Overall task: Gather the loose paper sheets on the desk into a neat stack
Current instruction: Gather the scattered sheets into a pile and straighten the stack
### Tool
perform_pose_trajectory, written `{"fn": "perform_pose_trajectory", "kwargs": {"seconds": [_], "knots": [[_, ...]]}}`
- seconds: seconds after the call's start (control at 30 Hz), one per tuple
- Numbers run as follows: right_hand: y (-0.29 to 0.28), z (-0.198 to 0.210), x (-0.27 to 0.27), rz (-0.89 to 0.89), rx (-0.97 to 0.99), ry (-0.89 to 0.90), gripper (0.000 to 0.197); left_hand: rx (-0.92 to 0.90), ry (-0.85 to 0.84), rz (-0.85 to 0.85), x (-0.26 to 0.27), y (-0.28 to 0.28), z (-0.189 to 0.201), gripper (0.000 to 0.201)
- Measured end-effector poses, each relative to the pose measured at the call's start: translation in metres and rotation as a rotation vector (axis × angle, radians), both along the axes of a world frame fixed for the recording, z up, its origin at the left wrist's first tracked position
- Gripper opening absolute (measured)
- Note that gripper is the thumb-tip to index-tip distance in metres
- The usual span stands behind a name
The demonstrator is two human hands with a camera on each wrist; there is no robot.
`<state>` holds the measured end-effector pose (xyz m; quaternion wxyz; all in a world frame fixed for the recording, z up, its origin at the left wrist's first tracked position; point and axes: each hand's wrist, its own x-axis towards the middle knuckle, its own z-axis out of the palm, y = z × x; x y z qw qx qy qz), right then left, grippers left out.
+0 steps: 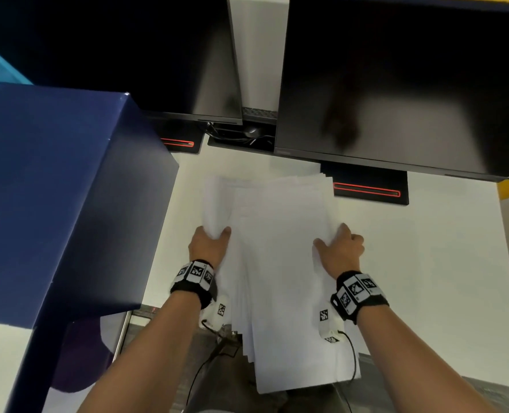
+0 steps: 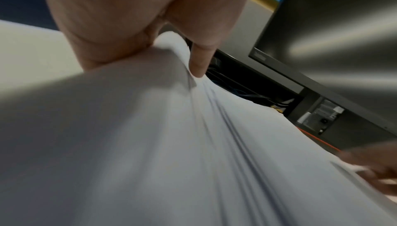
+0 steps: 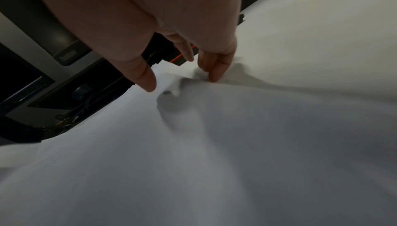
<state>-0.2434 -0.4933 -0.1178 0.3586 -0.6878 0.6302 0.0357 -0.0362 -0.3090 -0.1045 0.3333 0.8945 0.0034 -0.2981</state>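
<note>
Overhanging the tabletop's (image 1: 426,263) near edge, the fanned paper sheets (image 1: 280,248) lie between both hands: left hand (image 1: 208,247) pinching their curled left edge, right hand (image 1: 341,248) fingers spread, pressing the right edge, monitors (image 1: 396,84) beyond.

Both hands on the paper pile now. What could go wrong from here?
1. The paper sheets are fanned and overhang the desk's near edge; loose ones could slide off.
2. The left hand bunches the left edge, so it may crease.
3. The right hand only presses with its fingertips; sheets may slip.
</note>
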Motion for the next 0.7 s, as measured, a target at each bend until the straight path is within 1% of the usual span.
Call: {"fn": "perform_pose_trajectory", "kwargs": {"seconds": [0.03, 0.07, 0.1, 0.13, 0.17, 0.2, 0.27, 0.3, 0.37, 0.43, 0.5, 0.53, 0.6, 0.67, 0.7], "knots": [[-0.001, 0.000, -0.010, -0.021, -0.010, 0.030, 0.073, 0.025, 0.006, -0.016, 0.003, 0.010, 0.002, 0.046], [-0.001, -0.001, -0.020, -0.037, -0.002, 0.051, 0.072, 0.058, 0.028, -0.038, 0.007, 0.020, -0.001, 0.036], [0.000, -0.002, -0.028, -0.041, 0.023, 0.051, 0.069, 0.082, 0.048, -0.067, 0.007, 0.029, -0.002, 0.026], [0.003, -0.004, -0.034, -0.036, 0.052, 0.035, 0.066, 0.098, 0.064, -0.082, 0.007, 0.034, -0.008, 0.022], [0.007, -0.006, -0.035, -0.025, 0.075, 0.014, 0.063, 0.102, 0.061, -0.088, 0.005, 0.036, -0.010, 0.023], [0.011, -0.008, -0.033, -0.017, 0.082, -0.005, 0.061, 0.096, 0.065, -0.084, 0.002, 0.035, -0.015, 0.030], [0.017, -0.008, -0.019, -0.021, 0.083, -0.039, 0.061, 0.050, 0.088, -0.063, -0.006, 0.023, -0.021, 0.052], [0.020, -0.007, -0.011, -0.035, 0.092, -0.051, 0.061, 0.024, 0.089, -0.061, -0.010, 0.015, -0.021, 0.057], [0.021, -0.003, 0.001, -0.065, 0.120, -0.083, 0.063, -0.034, 0.064, -0.051, -0.017, 0.001, -0.019, 0.057], [0.017, 0.001, 0.004, -0.073, 0.127, -0.127, 0.066, -0.118, 0.030, -0.013, -0.018, -0.004, -0.014, 0.052], [0.011, 0.007, -0.009, -0.043, 0.082, -0.087, 0.069, -0.126, 0.027, 0.017, -0.017, 0.003, -0.007, 0.045], [0.009, 0.011, -0.018, -0.013, 0.060, -0.030, 0.069, -0.099, 0.043, 0.001, -0.018, 0.012, -0.007, 0.044], [0.013, 0.015, -0.038, 0.053, 0.087, 0.063, 0.067, -0.025, 0.083, -0.105, -0.027, 0.033, -0.009, 0.045], [0.026, 0.016, -0.047, 0.097, 0.177, 0.063, 0.067, 0.007, 0.105, -0.211, -0.043, 0.045, -0.013, 0.049], [0.034, 0.015, -0.047, 0.121, 0.210, 0.051, 0.068, -0.011, 0.114, -0.212, -0.051, 0.045, -0.015, 0.050]]}}
